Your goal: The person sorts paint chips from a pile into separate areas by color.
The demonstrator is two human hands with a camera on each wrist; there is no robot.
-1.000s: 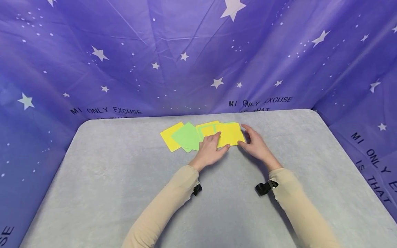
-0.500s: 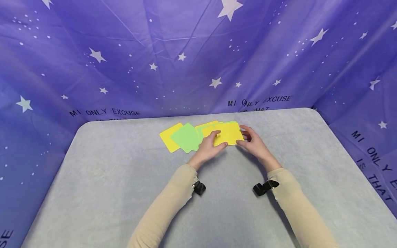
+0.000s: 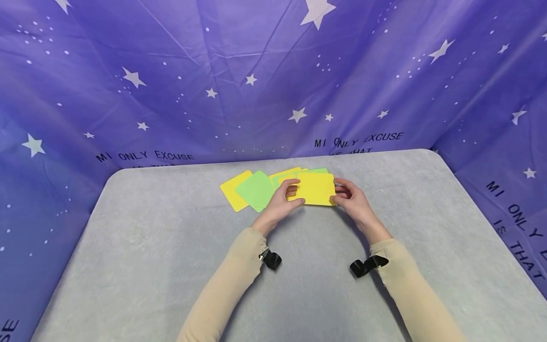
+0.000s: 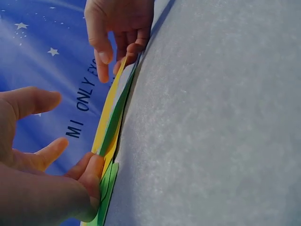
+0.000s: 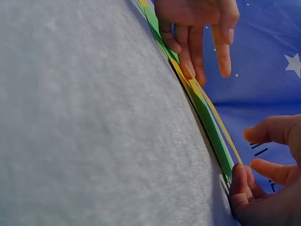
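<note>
i see the left hand (image 3: 279, 202) and right hand (image 3: 352, 199) each pinching an opposite edge of the top yellow card (image 3: 316, 188), raised slightly off the overlapping yellow and green cards (image 3: 256, 189). this sits at centre frame, toward the far side of the grey table (image 3: 128, 247).

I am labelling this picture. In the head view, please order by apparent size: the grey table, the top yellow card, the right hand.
1. grey table, by far the largest.
2. top yellow card.
3. right hand, close to the card in apparent size, so this rank is unsure.
</note>
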